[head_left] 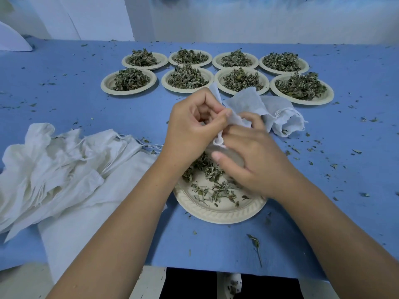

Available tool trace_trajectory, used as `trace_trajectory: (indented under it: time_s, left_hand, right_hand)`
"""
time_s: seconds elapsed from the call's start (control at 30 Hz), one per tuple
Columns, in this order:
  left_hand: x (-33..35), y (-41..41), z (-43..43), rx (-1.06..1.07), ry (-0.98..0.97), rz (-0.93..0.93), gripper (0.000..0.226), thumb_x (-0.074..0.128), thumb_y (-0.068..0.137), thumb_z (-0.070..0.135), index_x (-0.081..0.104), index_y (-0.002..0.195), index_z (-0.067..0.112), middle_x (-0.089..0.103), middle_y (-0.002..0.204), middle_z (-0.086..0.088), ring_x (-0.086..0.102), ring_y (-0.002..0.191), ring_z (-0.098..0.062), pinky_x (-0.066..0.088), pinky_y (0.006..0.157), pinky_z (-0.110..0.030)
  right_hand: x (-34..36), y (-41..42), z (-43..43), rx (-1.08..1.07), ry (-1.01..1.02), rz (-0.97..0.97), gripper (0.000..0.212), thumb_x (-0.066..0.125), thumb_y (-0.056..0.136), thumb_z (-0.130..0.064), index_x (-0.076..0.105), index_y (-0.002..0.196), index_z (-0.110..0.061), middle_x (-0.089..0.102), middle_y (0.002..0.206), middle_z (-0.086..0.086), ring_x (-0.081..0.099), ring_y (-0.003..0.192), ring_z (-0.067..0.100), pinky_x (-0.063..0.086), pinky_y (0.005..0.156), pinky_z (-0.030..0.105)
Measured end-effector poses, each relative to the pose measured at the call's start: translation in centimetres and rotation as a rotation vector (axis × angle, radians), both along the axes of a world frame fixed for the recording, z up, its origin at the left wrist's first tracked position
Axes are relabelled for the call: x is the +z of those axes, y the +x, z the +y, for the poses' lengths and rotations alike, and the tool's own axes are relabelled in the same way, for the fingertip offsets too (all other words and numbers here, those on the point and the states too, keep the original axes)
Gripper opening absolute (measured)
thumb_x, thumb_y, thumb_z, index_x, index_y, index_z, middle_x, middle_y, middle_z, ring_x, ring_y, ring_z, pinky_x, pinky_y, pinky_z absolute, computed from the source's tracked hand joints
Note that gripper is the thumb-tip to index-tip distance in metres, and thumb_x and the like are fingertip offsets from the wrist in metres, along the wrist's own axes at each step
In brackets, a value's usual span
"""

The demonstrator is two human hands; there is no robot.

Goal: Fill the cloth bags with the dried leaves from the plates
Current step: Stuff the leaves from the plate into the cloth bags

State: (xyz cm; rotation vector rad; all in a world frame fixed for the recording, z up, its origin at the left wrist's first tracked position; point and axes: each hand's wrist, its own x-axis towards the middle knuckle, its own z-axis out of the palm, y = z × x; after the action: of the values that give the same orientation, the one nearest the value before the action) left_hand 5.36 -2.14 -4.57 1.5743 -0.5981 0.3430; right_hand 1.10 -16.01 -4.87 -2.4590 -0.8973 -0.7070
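My left hand point(194, 126) pinches the mouth of a small white cloth bag point(241, 104) and holds it above a cream plate point(218, 212). My right hand point(254, 160) is beside it with fingers curled on the bag's lower edge, over the plate. Dried green leaves point(207, 186) lie thinly on this plate, partly hidden by my hands. Another white cloth bag point(285, 121) with a drawstring lies on the table just right of the held one.
Several cream plates heaped with dried leaves point(129, 80) stand in two rows at the back of the blue table point(75, 100). A pile of white cloth bags point(54, 160) lies at the left. Leaf crumbs are scattered across the table.
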Motion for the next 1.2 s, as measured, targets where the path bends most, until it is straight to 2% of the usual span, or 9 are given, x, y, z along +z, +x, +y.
trace_trajectory:
  time_s: [0.17, 0.27, 0.37, 0.47, 0.57, 0.63, 0.87, 1.03, 1.2]
  left_hand:
    - [0.0, 0.0, -0.1, -0.002, 0.033, 0.013, 0.026, 0.065, 0.087, -0.002, 0.055, 0.071, 0.016, 0.054, 0.052, 0.014, 0.047, 0.044, 0.001, 0.037, 0.047, -0.011]
    - [0.3, 0.3, 0.1, 0.107, -0.071, 0.039, 0.026, 0.063, 0.089, 0.001, 0.054, 0.072, 0.018, 0.052, 0.049, 0.013, 0.043, 0.04, 0.001, 0.036, 0.042, -0.014]
    - [0.5, 0.7, 0.7, 0.216, -0.193, 0.055, 0.024, 0.062, 0.09, 0.002, 0.053, 0.072, 0.016, 0.049, 0.046, 0.015, 0.038, 0.037, 0.001, 0.033, 0.038, -0.015]
    - [0.5, 0.7, 0.5, 0.241, -0.219, 0.065, 0.025, 0.062, 0.091, 0.001, 0.053, 0.072, 0.015, 0.048, 0.045, 0.016, 0.037, 0.037, 0.001, 0.032, 0.038, -0.015]
    - [0.4, 0.6, 0.2, 0.236, -0.191, 0.06, 0.026, 0.062, 0.09, 0.0, 0.052, 0.071, 0.014, 0.047, 0.045, 0.016, 0.037, 0.038, 0.001, 0.033, 0.04, -0.014]
    - [0.4, 0.6, 0.2, 0.229, -0.182, 0.054, 0.025, 0.062, 0.09, 0.0, 0.052, 0.071, 0.013, 0.048, 0.045, 0.016, 0.038, 0.038, 0.001, 0.033, 0.041, -0.014]
    - [0.4, 0.5, 0.1, 0.217, -0.159, 0.062, 0.026, 0.063, 0.09, 0.001, 0.053, 0.07, 0.014, 0.048, 0.045, 0.013, 0.039, 0.038, -0.003, 0.034, 0.04, -0.017]
    - [0.5, 0.5, 0.2, 0.218, -0.171, 0.07, 0.025, 0.063, 0.09, -0.001, 0.052, 0.071, 0.012, 0.048, 0.044, 0.012, 0.039, 0.037, -0.003, 0.035, 0.041, -0.016]
    - [0.5, 0.4, 0.2, 0.216, -0.166, 0.08, 0.027, 0.063, 0.09, 0.0, 0.052, 0.07, 0.013, 0.047, 0.044, 0.012, 0.039, 0.037, -0.004, 0.035, 0.04, -0.017]
  right_hand:
    - [-0.4, 0.1, 0.3, -0.021, -0.085, 0.177, 0.026, 0.051, 0.088, -0.029, 0.065, 0.092, -0.008, 0.061, 0.088, -0.003, 0.057, 0.093, 0.015, 0.016, 0.108, 0.029]
    - [0.6, 0.0, -0.5, 0.013, 0.333, 0.158, 0.026, 0.049, 0.09, -0.025, 0.07, 0.089, -0.011, 0.068, 0.095, -0.009, 0.059, 0.095, 0.0, 0.033, 0.104, 0.027]
    - [1.4, -0.2, -1.4, 0.047, 0.69, 0.109, 0.024, 0.051, 0.089, -0.017, 0.065, 0.072, -0.008, 0.068, 0.079, 0.005, 0.063, 0.078, 0.016, 0.048, 0.073, 0.031]
    - [0.9, 0.0, -0.8, -0.037, 0.468, 0.347, 0.027, 0.059, 0.082, -0.036, 0.064, 0.077, -0.01, 0.062, 0.08, -0.004, 0.056, 0.073, 0.01, 0.045, 0.066, 0.029]
    - [-0.6, 0.0, 0.5, -0.019, 0.033, 0.601, 0.051, 0.067, 0.073, -0.054, 0.059, 0.114, -0.025, 0.052, 0.11, -0.015, 0.045, 0.097, -0.009, 0.042, 0.09, 0.025]
    - [-1.3, -0.1, 1.4, 0.074, -0.116, 0.619, 0.063, 0.072, 0.074, -0.05, 0.053, 0.129, -0.026, 0.049, 0.125, -0.008, 0.039, 0.118, 0.005, 0.033, 0.105, 0.029]
    - [-0.9, -0.7, 2.3, 0.283, -0.044, 0.623, 0.041, 0.077, 0.078, -0.012, 0.065, 0.117, -0.015, 0.059, 0.116, 0.001, 0.051, 0.112, 0.013, 0.038, 0.101, 0.026]
    - [-0.8, -0.8, 2.2, 0.362, -0.035, 0.558, 0.025, 0.075, 0.074, 0.002, 0.071, 0.098, -0.006, 0.066, 0.097, 0.0, 0.057, 0.09, 0.005, 0.04, 0.084, 0.01]
    - [-0.8, -0.8, 2.0, 0.352, -0.022, 0.518, 0.016, 0.072, 0.072, 0.006, 0.071, 0.085, -0.005, 0.069, 0.087, -0.001, 0.059, 0.082, 0.005, 0.043, 0.078, 0.012]
